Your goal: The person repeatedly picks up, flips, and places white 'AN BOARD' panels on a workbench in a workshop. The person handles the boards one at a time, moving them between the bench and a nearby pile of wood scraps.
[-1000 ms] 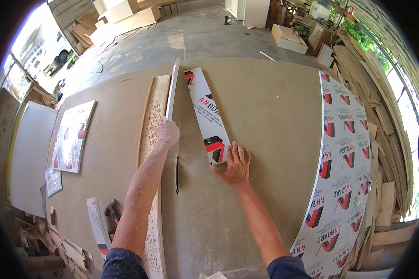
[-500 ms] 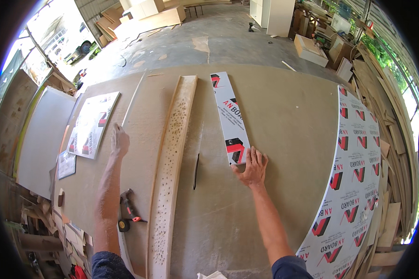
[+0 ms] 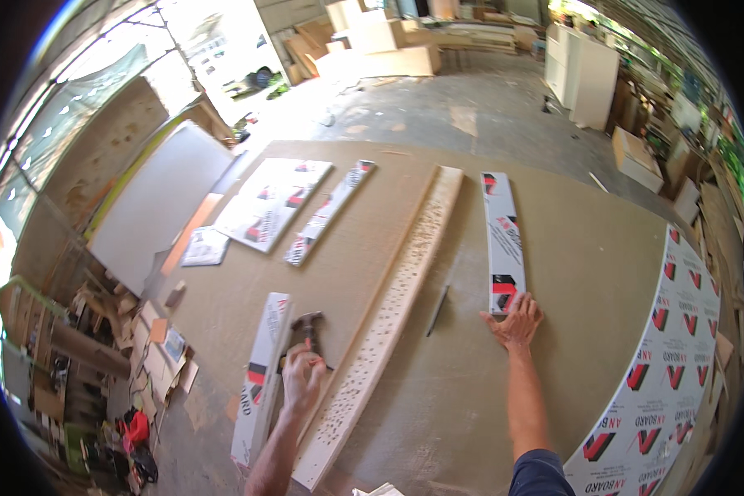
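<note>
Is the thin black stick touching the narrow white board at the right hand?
Apart. The head view shows it: a clear stretch of brown work surface lies between the thin black stick and the narrow white board.

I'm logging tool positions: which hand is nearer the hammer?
Left. The left hand is just nearside of the hammer, contact unclear; the right hand is well to its right, at the near end of a white strip.

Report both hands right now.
Left hand: fingers curled by the hammer; cannot tell whether it grips anything.
Right hand: open, touching the near end of the white printed strip.
</note>
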A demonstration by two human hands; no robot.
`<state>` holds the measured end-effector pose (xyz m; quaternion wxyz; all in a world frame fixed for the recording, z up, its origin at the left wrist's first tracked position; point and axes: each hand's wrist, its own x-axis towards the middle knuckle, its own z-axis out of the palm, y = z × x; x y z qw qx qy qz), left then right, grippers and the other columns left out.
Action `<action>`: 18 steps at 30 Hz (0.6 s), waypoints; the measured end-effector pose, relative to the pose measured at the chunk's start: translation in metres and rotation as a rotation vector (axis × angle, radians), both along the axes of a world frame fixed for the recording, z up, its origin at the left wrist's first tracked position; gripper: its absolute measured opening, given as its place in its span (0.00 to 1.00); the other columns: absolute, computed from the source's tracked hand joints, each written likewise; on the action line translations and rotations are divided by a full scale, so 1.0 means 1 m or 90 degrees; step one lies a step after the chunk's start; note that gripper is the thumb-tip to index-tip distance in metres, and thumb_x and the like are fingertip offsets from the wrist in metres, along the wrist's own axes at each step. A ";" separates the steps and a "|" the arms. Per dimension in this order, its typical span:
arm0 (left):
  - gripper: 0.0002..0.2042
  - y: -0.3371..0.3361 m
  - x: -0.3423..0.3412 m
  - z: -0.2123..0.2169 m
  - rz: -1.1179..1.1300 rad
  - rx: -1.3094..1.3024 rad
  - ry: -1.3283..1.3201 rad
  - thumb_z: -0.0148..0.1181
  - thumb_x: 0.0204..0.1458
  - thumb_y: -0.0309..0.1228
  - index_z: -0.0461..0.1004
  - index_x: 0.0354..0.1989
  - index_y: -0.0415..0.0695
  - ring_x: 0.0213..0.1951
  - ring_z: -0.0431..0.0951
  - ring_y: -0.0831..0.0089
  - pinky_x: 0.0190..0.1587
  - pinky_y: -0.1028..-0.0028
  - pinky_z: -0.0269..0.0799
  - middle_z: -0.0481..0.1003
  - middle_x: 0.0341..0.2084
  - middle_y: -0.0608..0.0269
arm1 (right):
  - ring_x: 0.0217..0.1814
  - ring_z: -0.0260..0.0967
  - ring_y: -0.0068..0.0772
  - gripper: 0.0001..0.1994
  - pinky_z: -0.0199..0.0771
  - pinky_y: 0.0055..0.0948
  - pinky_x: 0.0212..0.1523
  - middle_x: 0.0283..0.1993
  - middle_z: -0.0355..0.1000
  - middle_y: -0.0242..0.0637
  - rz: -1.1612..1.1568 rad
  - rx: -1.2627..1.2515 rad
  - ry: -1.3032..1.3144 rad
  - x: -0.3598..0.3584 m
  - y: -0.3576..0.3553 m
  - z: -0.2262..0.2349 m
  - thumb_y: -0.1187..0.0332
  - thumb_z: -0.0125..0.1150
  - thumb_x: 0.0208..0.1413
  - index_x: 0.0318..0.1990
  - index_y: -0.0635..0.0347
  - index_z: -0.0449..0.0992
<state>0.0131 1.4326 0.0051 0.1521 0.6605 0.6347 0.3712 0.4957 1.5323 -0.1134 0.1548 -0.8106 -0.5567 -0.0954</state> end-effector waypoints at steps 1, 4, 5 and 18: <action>0.07 -0.032 -0.005 0.007 0.014 -0.015 -0.022 0.63 0.49 0.25 0.78 0.36 0.39 0.54 0.75 0.52 0.56 0.60 0.71 0.75 0.48 0.47 | 0.69 0.58 0.45 0.51 0.55 0.58 0.67 0.66 0.65 0.49 -0.030 -0.014 -0.005 -0.008 0.004 0.006 0.27 0.58 0.45 0.61 0.70 0.70; 0.06 -0.107 -0.026 0.002 0.052 -0.081 -0.084 0.63 0.52 0.26 0.80 0.36 0.37 0.47 0.80 0.60 0.51 0.64 0.75 0.78 0.43 0.51 | 0.67 0.59 0.47 0.49 0.60 0.53 0.65 0.62 0.67 0.47 -0.085 -0.144 0.076 -0.016 0.016 0.015 0.32 0.66 0.43 0.60 0.70 0.70; 0.06 -0.128 -0.023 0.008 0.067 -0.113 -0.131 0.63 0.53 0.26 0.81 0.36 0.37 0.46 0.81 0.62 0.50 0.65 0.76 0.79 0.42 0.52 | 0.66 0.59 0.47 0.49 0.61 0.51 0.65 0.61 0.66 0.47 -0.088 -0.140 0.089 -0.017 0.011 0.015 0.33 0.68 0.42 0.60 0.70 0.69; 0.34 -0.244 0.117 -0.019 -0.237 -0.340 -0.266 0.70 0.54 0.40 0.62 0.66 0.40 0.61 0.72 0.56 0.62 0.62 0.70 0.70 0.60 0.48 | 0.34 0.70 0.18 0.21 0.70 0.26 0.34 0.34 0.75 0.25 0.135 -0.174 1.095 -0.166 -0.320 0.039 0.50 0.79 0.47 0.37 0.57 0.80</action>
